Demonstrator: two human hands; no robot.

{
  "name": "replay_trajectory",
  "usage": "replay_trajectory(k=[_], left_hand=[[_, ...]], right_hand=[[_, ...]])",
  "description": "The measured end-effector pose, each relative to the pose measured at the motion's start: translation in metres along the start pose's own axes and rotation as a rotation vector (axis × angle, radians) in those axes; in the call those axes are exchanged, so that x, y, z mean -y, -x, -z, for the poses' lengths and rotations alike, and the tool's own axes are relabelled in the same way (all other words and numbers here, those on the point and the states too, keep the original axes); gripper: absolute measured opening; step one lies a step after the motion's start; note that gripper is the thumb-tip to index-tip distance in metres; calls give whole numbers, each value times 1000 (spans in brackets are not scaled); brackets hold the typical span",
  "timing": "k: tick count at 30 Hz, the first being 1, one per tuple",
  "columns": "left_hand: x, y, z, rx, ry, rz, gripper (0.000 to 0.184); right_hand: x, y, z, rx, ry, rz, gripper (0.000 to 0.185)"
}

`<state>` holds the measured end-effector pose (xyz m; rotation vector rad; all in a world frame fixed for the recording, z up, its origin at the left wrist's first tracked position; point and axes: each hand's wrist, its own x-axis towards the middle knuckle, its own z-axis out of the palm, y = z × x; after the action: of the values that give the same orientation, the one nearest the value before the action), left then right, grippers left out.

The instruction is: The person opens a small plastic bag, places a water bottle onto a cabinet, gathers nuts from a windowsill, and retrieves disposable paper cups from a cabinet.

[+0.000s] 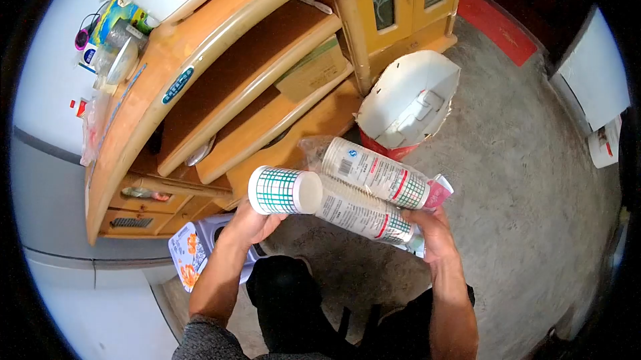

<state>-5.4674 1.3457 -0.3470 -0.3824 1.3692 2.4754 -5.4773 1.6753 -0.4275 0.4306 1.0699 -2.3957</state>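
Observation:
My left hand (257,224) is closed around a paper cup (275,190) with a green and pink check pattern, lying on its side, its base end toward the right. Whether more cups sit inside it I cannot tell. My right hand (432,230) grips the right end of a clear plastic pack of paper cups (377,172). Two stacks lie side by side in that pack, with printed labels and red bands. The pack's left end comes close to the cup; the wrap there is loose and crumpled.
A wooden cabinet (260,110) with curved shelves stands ahead. A white-lined open bin (408,96) is on the concrete floor (514,180) beyond the pack. By my left leg sits a purple container with orange flowers (190,253). A red mat (497,30) lies far right.

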Motion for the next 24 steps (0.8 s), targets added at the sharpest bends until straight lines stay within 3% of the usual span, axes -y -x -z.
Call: replay_trajectory(k=[4,5,8,10,12,14,16,20,21,22,24], left_hand=[[2,-4,-16,-13,-89,-135,24],[3,-1,-26,-138,-161,-152,23],[5,-2,-20,-116,-340,-163,20],[12,-8,4,-108,-331,-94,21],[12,-16,15,-113,-217,138,27],[9,-25,-1,-89,-162,156,36],[13,-28,22,108,61,339,56],[13,-27,49,170,1,339,58],[-2,-21,37,177,-93,241,55],[-20,-11,-2,-32,-263,111,48],[-40,3,-16,-212,-403,59,39]], right_hand=[[-4,1,4,-49,35,43,56],[-1,3,1,-43,48,32,56],[0,4,-7,-8,112,58,56],[-2,3,-9,19,167,96,55],[-5,2,-11,18,202,42,59],[-9,0,-9,49,184,42,60],[-11,-3,-8,68,164,41,61],[-12,-1,-9,13,67,-28,60],[-14,-1,-9,7,41,-19,58],[-16,-3,-7,-6,36,-20,58],[-20,-6,-5,48,-1,8,60]])
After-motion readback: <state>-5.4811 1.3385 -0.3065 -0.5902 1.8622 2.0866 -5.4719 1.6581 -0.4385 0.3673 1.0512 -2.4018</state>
